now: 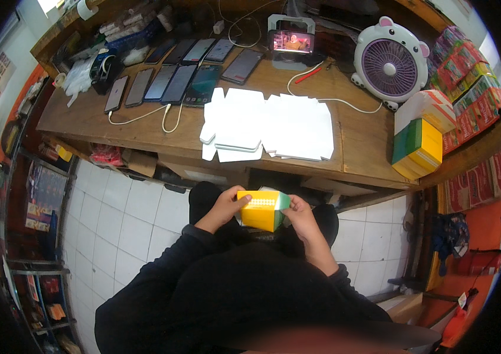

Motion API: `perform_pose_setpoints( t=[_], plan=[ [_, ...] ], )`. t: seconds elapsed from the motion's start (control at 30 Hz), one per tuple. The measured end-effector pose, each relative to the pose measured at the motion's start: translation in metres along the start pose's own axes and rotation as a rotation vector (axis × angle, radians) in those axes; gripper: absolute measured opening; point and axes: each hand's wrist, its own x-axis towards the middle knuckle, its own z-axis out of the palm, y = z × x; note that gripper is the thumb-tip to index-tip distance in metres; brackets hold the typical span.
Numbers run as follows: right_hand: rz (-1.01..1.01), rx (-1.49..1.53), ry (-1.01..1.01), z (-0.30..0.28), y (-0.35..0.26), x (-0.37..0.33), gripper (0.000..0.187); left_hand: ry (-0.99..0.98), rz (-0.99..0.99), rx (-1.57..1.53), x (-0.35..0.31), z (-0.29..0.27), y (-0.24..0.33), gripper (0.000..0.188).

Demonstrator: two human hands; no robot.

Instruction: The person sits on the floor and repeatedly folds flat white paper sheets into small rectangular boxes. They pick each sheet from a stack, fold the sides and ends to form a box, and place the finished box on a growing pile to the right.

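Note:
Above my lap, just in front of the desk edge, I hold a small yellow cardboard box [260, 216] with a green end. My left hand [227, 206] grips its left side, the thumb resting on the top face. At the green end, the fingers of my right hand [299, 213] pinch a green flap [285, 202]. The underside of the box and some fingertips are hidden. On the desk beyond lie stacked flat white box blanks [268, 125], their white sides up. A green and yellow box [418, 148] stands at the desk's right end.
Several phones [178, 84] lie in rows on the wooden desk [138, 131], some with white cables. A propped phone [291, 42] shows a video. An animal-shaped fan [390, 61] stands near colourful stacked packs [466, 88]. A red pen [308, 75] lies behind the blanks.

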Motion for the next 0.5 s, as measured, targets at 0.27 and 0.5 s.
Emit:
perform_pose_setpoints(
  t=[0.27,0.5],
  plan=[
    [-0.408,-0.66,0.044,0.018,0.003,-0.006,0.016,-0.124,0.344,0.686,-0.012,0.018,0.003,0.026],
    [-0.447,-0.613,0.24,0.035,0.002,-0.013,0.01,0.07,0.103,0.24,-0.011,0.03,-0.008,0.023]
  ],
)
